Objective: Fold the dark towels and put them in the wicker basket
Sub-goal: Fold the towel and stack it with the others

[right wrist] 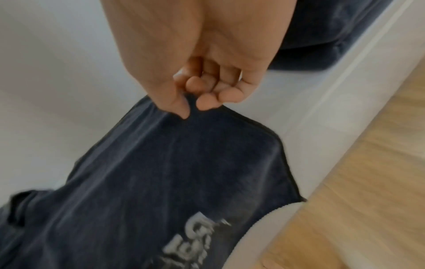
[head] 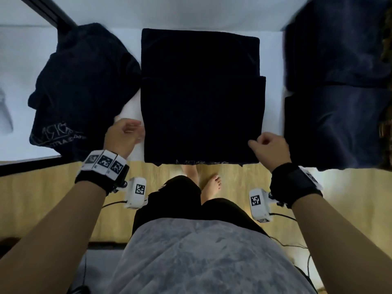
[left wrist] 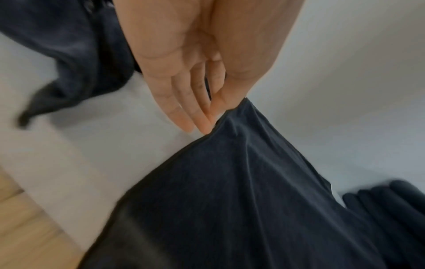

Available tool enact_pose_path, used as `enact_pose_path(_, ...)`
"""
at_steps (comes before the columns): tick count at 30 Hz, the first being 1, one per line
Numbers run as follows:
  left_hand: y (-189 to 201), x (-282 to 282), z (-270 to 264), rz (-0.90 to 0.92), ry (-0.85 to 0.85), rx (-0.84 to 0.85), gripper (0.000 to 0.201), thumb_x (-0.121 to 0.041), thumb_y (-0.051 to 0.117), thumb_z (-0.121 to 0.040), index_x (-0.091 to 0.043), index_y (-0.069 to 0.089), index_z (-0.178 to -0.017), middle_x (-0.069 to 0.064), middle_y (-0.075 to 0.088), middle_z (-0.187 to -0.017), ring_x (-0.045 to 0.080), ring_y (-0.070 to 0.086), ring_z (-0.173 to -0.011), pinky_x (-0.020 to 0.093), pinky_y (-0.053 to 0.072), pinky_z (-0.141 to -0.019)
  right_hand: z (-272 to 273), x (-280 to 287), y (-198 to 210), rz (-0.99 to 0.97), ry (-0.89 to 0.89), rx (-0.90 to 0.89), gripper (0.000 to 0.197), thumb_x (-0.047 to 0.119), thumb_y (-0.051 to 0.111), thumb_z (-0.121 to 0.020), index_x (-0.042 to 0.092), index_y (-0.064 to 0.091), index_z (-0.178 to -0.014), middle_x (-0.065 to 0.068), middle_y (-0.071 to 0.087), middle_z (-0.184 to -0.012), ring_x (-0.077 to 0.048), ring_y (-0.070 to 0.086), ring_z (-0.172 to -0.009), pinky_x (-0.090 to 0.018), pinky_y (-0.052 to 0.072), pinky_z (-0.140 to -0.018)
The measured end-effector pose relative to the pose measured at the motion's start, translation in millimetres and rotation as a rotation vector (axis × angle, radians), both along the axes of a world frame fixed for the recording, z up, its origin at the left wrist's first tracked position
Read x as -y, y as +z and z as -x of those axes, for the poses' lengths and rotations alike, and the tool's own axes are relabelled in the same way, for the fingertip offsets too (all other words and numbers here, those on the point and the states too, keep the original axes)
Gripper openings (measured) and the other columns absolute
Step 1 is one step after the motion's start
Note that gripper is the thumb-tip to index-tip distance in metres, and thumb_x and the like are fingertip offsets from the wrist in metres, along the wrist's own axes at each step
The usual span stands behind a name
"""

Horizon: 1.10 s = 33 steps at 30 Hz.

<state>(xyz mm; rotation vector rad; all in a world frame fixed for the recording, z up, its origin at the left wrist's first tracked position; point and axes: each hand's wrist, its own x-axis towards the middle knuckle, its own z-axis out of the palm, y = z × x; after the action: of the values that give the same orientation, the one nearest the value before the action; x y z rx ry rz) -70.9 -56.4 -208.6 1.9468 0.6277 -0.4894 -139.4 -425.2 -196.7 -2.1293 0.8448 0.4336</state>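
A dark towel [head: 201,107] lies on the white table [head: 21,60], its near half folded over the far half and its near hem hanging past the table's front edge. My left hand [head: 127,134] is at its near left edge; in the left wrist view the fingertips [left wrist: 207,125] pinch the towel [left wrist: 241,200], which rises to a peak there. My right hand [head: 261,143] pinches the near right edge between thumb and forefinger [right wrist: 192,111]; pale lettering shows on the towel [right wrist: 172,182]. A strip of the wicker basket [head: 387,132] shows at the far right.
A crumpled dark towel [head: 80,85] with pale lettering lies left of the flat one. Two folded dark towels [head: 335,60] [head: 331,128] sit at the right by the basket. A black bar [head: 53,11] crosses the back left. Below the table edge are wooden floor [head: 53,209] and bare feet.
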Motion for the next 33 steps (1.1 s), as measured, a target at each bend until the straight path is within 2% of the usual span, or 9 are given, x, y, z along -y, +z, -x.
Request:
enact_pose_path(5,0,4,55,-0.096,-0.009,-0.050,0.016,-0.007,0.060,-0.090,-0.020,0.066,-0.082,0.002,0.070,-0.085,0.015,0.073,-0.076,0.033,0.058,-0.074,43,8,-9,-0.145,0.217,-0.277,0.035,0.034,0.066,-0.080,0.017,0.060,-0.051,0.005,0.063,-0.051,-0.004,0.058,-0.056,-0.022,0.041,-0.058)
enact_pose_path(8,-10,5,84,-0.178,0.014,-0.140,0.014,-0.010,0.060,-0.085,-0.011,0.070,-0.076,0.002,0.073,-0.077,0.012,0.073,-0.069,0.039,0.060,-0.077,62,21,-22,-0.242,0.246,-0.393,0.015,0.032,0.069,-0.082,0.018,0.074,-0.077,0.004,0.074,-0.074,-0.010,0.071,-0.074,-0.025,0.049,-0.068)
enact_pose_path(13,-31,14,100,-0.078,0.075,-0.265,0.029,-0.009,0.057,-0.087,-0.009,0.064,-0.115,0.002,0.070,-0.092,0.016,0.072,-0.077,0.035,0.059,-0.081,75,23,-43,-0.285,-0.035,-0.260,0.037,0.029,0.077,-0.082,0.021,0.063,-0.115,0.004,0.072,-0.100,-0.013,0.070,-0.089,-0.029,0.055,-0.080)
enact_pose_path(18,-39,26,104,-0.012,0.086,-0.264,0.014,-0.019,0.071,-0.085,-0.013,0.064,-0.095,0.009,0.069,-0.096,0.015,0.068,-0.076,0.031,0.058,-0.071,76,3,-48,-0.414,-0.087,-0.199,0.014,0.022,0.076,-0.083,0.025,0.068,-0.094,0.004,0.070,-0.099,-0.012,0.064,-0.093,-0.026,0.052,-0.078)
enact_pose_path(21,-39,25,108,-0.212,-0.107,-0.308,0.020,-0.029,0.070,-0.083,-0.012,0.063,-0.091,0.009,0.067,-0.096,0.026,0.066,-0.090,0.041,0.057,-0.083,74,-2,-50,-0.357,-0.048,-0.217,0.016,0.023,0.073,-0.084,0.022,0.067,-0.099,0.003,0.068,-0.104,-0.015,0.061,-0.099,-0.032,0.049,-0.091)
enact_pose_path(24,-34,21,112,-0.202,-0.035,-0.335,0.021,-0.029,0.064,-0.083,-0.008,0.063,-0.090,0.013,0.066,-0.099,0.031,0.065,-0.097,0.047,0.054,-0.091,74,3,-42,-0.359,-0.087,-0.260,0.008,0.025,0.065,-0.082,0.020,0.064,-0.087,-0.002,0.067,-0.102,-0.019,0.061,-0.095,-0.034,0.048,-0.089)
enact_pose_path(28,-22,18,120,-0.033,0.262,-0.286,0.012,-0.016,0.062,-0.087,-0.013,0.056,-0.096,0.017,0.064,-0.112,0.027,0.066,-0.096,0.036,0.058,-0.066,73,20,-25,-0.387,-0.191,-0.216,0.016,0.025,0.060,-0.078,0.011,0.062,-0.084,-0.009,0.068,-0.094,-0.024,0.067,-0.088,-0.034,0.056,-0.077)
enact_pose_path(31,-10,17,124,-0.022,0.347,-0.165,0.026,-0.020,0.068,-0.086,-0.013,0.053,-0.105,0.014,0.064,-0.104,0.020,0.066,-0.084,0.028,0.054,-0.050,72,29,-13,-0.314,-0.150,-0.152,0.015,0.022,0.066,-0.083,0.016,0.064,-0.097,-0.011,0.070,-0.103,-0.026,0.070,-0.093,-0.041,0.060,-0.078)
enact_pose_path(33,1,20,126,0.015,0.379,-0.073,0.018,-0.023,0.068,-0.088,-0.017,0.054,-0.098,0.010,0.065,-0.095,0.014,0.066,-0.071,0.023,0.050,-0.046,70,31,-1,-0.279,-0.132,-0.044,0.019,0.022,0.068,-0.085,0.023,0.064,-0.104,-0.009,0.067,-0.111,-0.025,0.069,-0.095,-0.044,0.060,-0.077)
